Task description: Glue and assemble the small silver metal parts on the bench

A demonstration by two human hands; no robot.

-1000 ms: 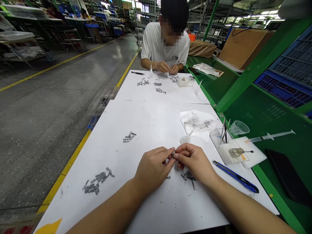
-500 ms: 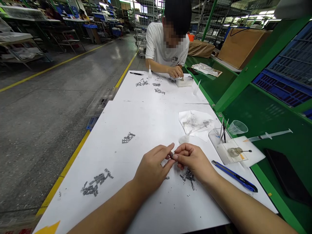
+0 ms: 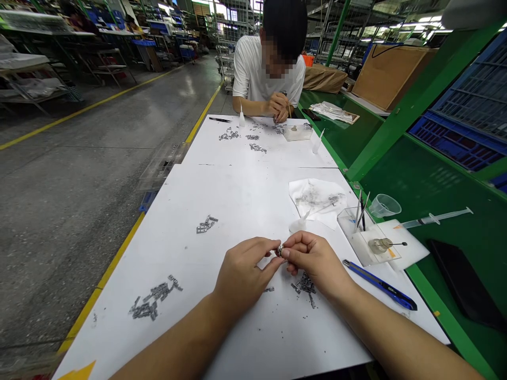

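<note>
Over the white table (image 3: 237,195), my left hand (image 3: 243,274) and my right hand (image 3: 317,261) meet fingertip to fingertip, both pinching one small metal part (image 3: 280,249). Beneath my right hand lies a small heap of loose metal parts (image 3: 304,285). One single metal piece (image 3: 269,289) rests under my left hand. Two more clusters of grey parts sit on the left: one clump (image 3: 152,303) near the front, another (image 3: 206,224) farther back.
A blue utility knife (image 3: 378,284) lies right of my right hand. Behind it are a clear tray with tweezers (image 3: 362,224), a small plastic cup (image 3: 385,205), a syringe (image 3: 435,217) and a smudged tissue (image 3: 317,195). A person in a white shirt (image 3: 265,79) works at the far end.
My hands stay together on the small part, with only slight finger shifts. The person at the far end reached to a clear box, then drew the hands back together.
</note>
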